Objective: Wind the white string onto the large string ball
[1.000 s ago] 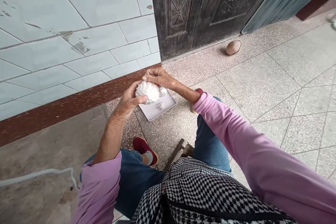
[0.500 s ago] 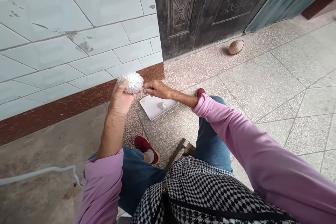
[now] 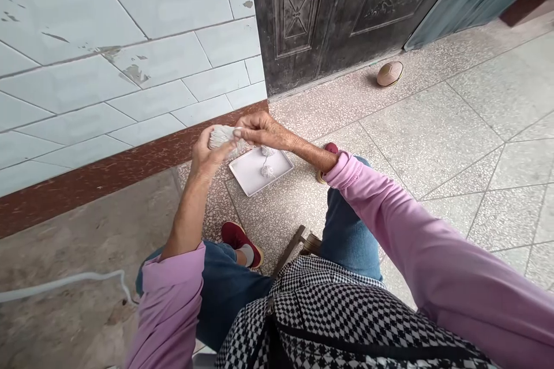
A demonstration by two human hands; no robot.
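My left hand (image 3: 206, 157) is closed around a white fluffy bundle of threads (image 3: 220, 136), held up in front of the wall's red skirting. My right hand (image 3: 262, 130) pinches the right end of that same bundle, fingers pressed together. Below both hands a white rectangular tray (image 3: 249, 177) lies on the speckled floor, with two small white thread tufts (image 3: 268, 170) on it. I am seated, with purple sleeves, blue jeans and red shoes (image 3: 239, 241) in view.
A pale tiled wall (image 3: 121, 57) runs along the left, with a dark carved metal door (image 3: 337, 6) behind. A small brown ball (image 3: 389, 74) rests by the door. A white hose (image 3: 64, 283) lies at lower left. A wooden stool's edge (image 3: 298, 245) shows between my knees.
The left hand turned the white bundle, which now looks folded and narrower than the round puff seen before. My right hand moved up from the tray to pinch the bundle.
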